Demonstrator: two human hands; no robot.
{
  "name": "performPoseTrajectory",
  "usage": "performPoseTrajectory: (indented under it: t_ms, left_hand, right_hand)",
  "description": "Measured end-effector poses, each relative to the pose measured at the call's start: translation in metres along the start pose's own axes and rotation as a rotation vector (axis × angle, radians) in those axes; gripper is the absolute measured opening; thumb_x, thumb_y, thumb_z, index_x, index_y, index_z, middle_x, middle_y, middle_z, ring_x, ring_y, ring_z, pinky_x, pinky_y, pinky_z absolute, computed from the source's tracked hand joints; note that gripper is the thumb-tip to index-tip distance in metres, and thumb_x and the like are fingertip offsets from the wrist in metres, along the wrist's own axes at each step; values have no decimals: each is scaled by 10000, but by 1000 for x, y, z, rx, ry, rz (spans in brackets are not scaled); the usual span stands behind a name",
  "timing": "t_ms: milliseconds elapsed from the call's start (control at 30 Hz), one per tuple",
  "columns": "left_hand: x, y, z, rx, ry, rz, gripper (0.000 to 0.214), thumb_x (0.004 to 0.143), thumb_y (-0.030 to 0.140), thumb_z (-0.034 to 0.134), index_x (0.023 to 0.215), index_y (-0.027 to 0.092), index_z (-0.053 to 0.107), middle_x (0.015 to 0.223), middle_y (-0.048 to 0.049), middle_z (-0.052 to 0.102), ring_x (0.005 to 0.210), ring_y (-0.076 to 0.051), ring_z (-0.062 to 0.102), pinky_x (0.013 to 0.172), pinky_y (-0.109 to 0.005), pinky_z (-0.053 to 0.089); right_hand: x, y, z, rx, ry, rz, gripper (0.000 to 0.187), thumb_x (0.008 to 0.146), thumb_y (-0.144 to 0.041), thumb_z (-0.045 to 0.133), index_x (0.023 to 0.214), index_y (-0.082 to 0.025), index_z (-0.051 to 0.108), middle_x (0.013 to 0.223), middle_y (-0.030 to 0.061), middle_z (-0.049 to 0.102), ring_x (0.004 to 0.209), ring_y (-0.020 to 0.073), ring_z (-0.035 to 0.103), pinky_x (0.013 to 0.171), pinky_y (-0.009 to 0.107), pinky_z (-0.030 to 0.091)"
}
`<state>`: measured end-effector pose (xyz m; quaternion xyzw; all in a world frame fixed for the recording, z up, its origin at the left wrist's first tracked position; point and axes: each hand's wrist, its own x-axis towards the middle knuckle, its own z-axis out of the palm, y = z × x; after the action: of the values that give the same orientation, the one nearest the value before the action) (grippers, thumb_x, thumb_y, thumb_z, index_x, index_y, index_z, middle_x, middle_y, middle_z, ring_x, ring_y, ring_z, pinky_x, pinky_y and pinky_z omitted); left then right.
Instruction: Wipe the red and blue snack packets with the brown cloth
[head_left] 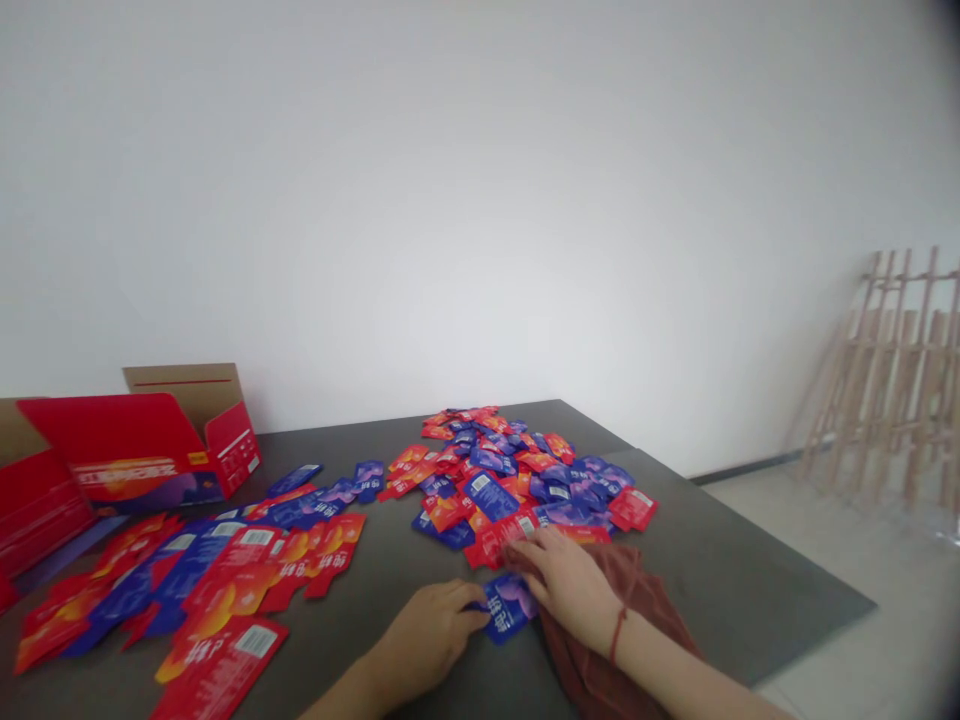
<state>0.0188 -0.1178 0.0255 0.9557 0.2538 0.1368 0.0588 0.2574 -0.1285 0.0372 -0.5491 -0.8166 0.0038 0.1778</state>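
A blue sachet (507,606) lies on the dark table (720,570) in front of me. My left hand (431,637) is curled, its fingertips pinching the sachet's left edge. My right hand (568,585) lies flat with fingers spread, touching the sachet's right side and the near edge of a heap of red and blue sachets (517,475). A red cord circles my right wrist. Under that wrist lies a reddish-brown cloth (600,660).
Rows of larger red and blue packets (225,570) spread over the table's left part. An open red cardboard box (142,450) stands at the back left. Wooden frames (892,380) lean on the wall at right, beyond the table's right edge.
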Motion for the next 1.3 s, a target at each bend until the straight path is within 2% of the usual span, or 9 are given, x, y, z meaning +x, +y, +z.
performPoseTrajectory:
  t_ms: [100,267,400,467,600,800,967,1100,1300]
  left_hand:
    - [-7,-3,3,-82,36,-68,485,741,44,482,1149,262,627,1220,-30,615,1108,-215,564,993,-359,434]
    - [-16,-12,21,-123,105,-218,351,832,172,547,1166,260,610,1248,-44,608,1151,-234,546,1016,-394,422]
    - [-14,-23,34,-119,139,-269,624,843,199,559,1424,261,341,1442,-76,438,1307,-259,403,1084,-473,341]
    - [-13,-26,36,-125,117,-262,739,844,184,545,1485,271,186,1497,-73,354,1351,-252,340,1105,-486,303]
    - [-13,-25,33,-146,66,-283,780,844,176,544,1497,277,130,1523,-73,301,1377,-251,287,1115,-496,278]
    - [-13,-27,26,-202,91,-314,763,836,210,578,1487,276,185,1521,-73,296,1384,-269,254,1121,-485,265]
    - [-2,-39,21,-149,179,-309,645,789,106,524,1396,277,389,1438,-63,402,1329,-264,338,1106,-459,294]
    - [5,-40,17,-100,210,-268,445,767,81,545,1172,260,592,1283,-58,517,1190,-254,480,1025,-407,394]
    - [4,-36,16,-75,156,-275,354,805,123,633,1134,252,611,1164,-32,598,1072,-229,548,948,-375,430]
  right_hand:
    - [-19,-16,15,-67,7,-50,394,845,-269,560,1239,-243,559,1161,71,571,1043,256,492,904,377,383]
    - [-23,-38,36,-175,32,-32,402,862,-279,527,1255,-194,540,1181,114,560,1041,290,474,894,437,376]
    - [-14,-58,39,-188,-20,-129,353,863,-285,516,1198,-183,563,1085,108,578,988,278,484,852,428,393]
    - [-12,-60,35,-160,-52,-179,339,861,-290,521,1183,-195,567,1071,92,575,979,266,482,842,410,397]
    - [-14,-35,23,-82,-72,-183,294,859,-278,544,1145,-233,594,1103,58,563,1018,242,473,871,369,387]
    - [-10,9,17,-60,10,3,271,879,-195,511,1123,-234,624,1048,62,579,973,224,501,845,336,394]
    - [11,5,24,-36,39,-71,236,897,-209,501,1099,-233,621,1032,49,577,965,209,503,848,323,388]
    - [28,3,29,-30,40,-89,219,899,-218,503,1078,-230,627,1014,48,571,966,204,506,842,320,388]
    - [18,10,32,-17,75,-35,229,896,-188,488,1061,-236,638,1006,53,579,935,211,515,825,330,401]
